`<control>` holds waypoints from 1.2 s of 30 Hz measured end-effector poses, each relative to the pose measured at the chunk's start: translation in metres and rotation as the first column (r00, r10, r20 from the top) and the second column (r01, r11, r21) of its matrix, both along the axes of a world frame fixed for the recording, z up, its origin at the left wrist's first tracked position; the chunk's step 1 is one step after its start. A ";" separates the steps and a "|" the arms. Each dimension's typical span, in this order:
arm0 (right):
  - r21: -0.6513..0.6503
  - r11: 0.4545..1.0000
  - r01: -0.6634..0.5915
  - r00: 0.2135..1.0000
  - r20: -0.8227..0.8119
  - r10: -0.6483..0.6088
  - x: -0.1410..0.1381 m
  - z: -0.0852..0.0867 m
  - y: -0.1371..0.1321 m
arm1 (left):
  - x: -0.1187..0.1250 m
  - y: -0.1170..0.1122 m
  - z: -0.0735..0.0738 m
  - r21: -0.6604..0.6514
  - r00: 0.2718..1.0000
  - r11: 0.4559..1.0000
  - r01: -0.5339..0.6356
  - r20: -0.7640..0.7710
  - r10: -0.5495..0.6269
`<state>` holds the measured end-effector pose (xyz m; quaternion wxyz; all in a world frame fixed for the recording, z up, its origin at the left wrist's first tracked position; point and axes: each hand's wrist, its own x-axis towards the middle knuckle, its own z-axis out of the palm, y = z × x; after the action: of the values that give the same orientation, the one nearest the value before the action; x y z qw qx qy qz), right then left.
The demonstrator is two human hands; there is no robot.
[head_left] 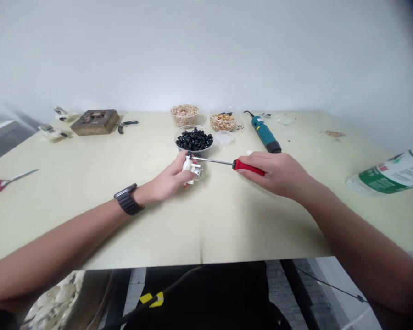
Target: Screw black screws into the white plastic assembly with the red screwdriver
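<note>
My left hand [170, 181] is closed round a small white plastic part [192, 168] with a metal bit on it, held just above the pale table [206, 220]. My right hand [278, 173] grips the red handle of a screwdriver [249, 167]. Its metal shaft runs left and its tip meets the top of the white part. A dark watch sits on my left wrist. Right behind the part stands a clear bowl of small black pieces [194, 140].
Two clear tubs of tan pieces [185, 114] [222, 121] and a small empty cup [225, 137] stand at the back. A teal power tool [265, 133] lies right of them. A brown block [95, 121], pliers [125, 125], red-handled scissors [2, 184] and a lying bottle [392, 174] ring the table.
</note>
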<state>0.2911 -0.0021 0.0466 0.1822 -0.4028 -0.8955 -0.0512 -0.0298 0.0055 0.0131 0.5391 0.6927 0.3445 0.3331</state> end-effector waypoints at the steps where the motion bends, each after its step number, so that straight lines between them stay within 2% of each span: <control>1: -0.043 0.999 -0.019 1.000 -0.022 0.018 0.000 0.000 0.002 | -0.001 0.001 -0.001 0.025 1.000 1.000 0.007 -0.024 -0.007; 5: -0.256 0.965 -0.055 0.987 -0.162 0.013 -0.001 -0.001 0.007 | -0.003 0.003 -0.005 0.208 0.994 0.978 0.028 -0.112 -0.005; 8: -0.442 0.897 -0.030 0.967 -0.239 -0.085 -0.001 0.001 0.009 | -0.005 0.005 -0.004 0.400 0.984 0.915 0.050 -0.175 0.023; 11: -0.491 0.871 -0.019 0.967 -0.231 -0.109 -0.002 0.003 0.010 | -0.007 0.010 -0.003 0.505 0.967 0.858 0.097 -0.253 0.040; 13: -0.453 0.891 -0.027 0.969 -0.233 -0.088 -0.002 0.003 0.011 | -0.008 0.012 -0.004 0.506 0.965 0.857 0.099 -0.258 0.041; 16: -0.354 0.935 -0.018 0.964 -0.256 -0.079 -0.003 -0.001 0.011 | -0.009 0.014 -0.006 0.433 0.978 0.900 0.054 -0.203 0.039; 20: -0.075 0.996 0.045 0.988 -0.147 -0.055 -0.002 -0.008 0.010 | -0.006 0.011 -0.005 0.297 0.993 0.955 0.007 -0.114 0.028; 23: 0.114 0.991 0.064 0.998 -0.004 -0.064 -0.001 -0.008 0.007 | -0.002 0.005 -0.003 0.190 0.998 0.982 -0.011 -0.051 0.021; 26: 0.146 0.989 0.031 0.998 0.041 -0.037 0.000 -0.006 0.005 | 0.001 -0.001 -0.002 0.089 1.000 0.996 -0.026 -0.012 0.027; 28: 0.098 0.995 0.007 1.000 0.010 -0.008 0.000 -0.005 0.005 | 0.002 -0.004 -0.001 0.057 0.999 0.998 -0.028 -0.017 0.029; 30: 0.011 1.000 -0.009 0.999 -0.049 0.010 0.000 -0.004 0.006 | 0.002 -0.005 -0.002 0.077 0.999 0.997 -0.027 -0.043 0.030; 33: -0.157 0.987 -0.035 0.985 -0.174 0.007 0.000 -0.004 0.008 | 0.001 -0.005 -0.003 0.204 0.995 0.979 -0.022 -0.094 0.042; 36: -0.366 0.929 -0.053 0.953 -0.296 -0.062 -0.002 -0.002 0.009 | -0.002 -0.003 -0.002 0.363 0.986 0.932 0.005 -0.158 0.056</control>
<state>0.2896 0.0068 0.0446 0.2378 -0.4349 -0.8496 0.1804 -0.0322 0.0025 0.0114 0.3671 0.8009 0.3298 0.3391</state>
